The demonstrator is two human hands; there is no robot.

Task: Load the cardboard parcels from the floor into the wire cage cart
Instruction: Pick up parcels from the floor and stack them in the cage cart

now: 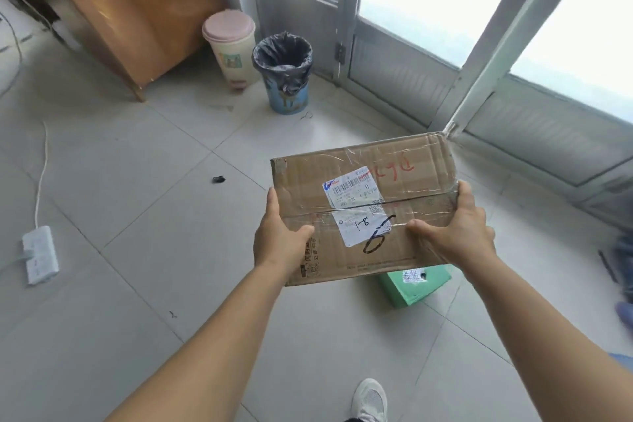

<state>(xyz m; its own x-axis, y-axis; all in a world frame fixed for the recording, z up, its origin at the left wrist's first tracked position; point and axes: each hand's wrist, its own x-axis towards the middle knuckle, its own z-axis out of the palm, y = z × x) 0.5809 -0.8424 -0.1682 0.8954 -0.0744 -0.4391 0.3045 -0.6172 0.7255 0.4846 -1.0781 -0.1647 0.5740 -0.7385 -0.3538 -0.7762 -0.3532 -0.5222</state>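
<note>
Two bare hands hold one cardboard parcel up in the air above the tiled floor, both arms stretched forward. From the head camera, the left hand clasps the parcel's left edge, thumb lying across the top face and the other fingers curled under and out of sight. The right hand grips the right edge the same way, thumb pressed flat on the taped top near the middle seam, its fingers wrapped round the side. The parcel is tilted slightly, its far right corner higher, and wears clear tape, a white shipping label with a black handwritten mark over it, and red scribble near the far edge. Directly below it, partly hidden by its near right corner, a green box sits on the floor. Farther off, a pink-lidded bin stands just beside a blue bin lined with a black bag, both near a wooden cabinet and a grey-framed glass door. A white power strip with its cord lies on the tiles at the left. One white shoe shows at the bottom edge. No cage cart appears anywhere in this view.
</note>
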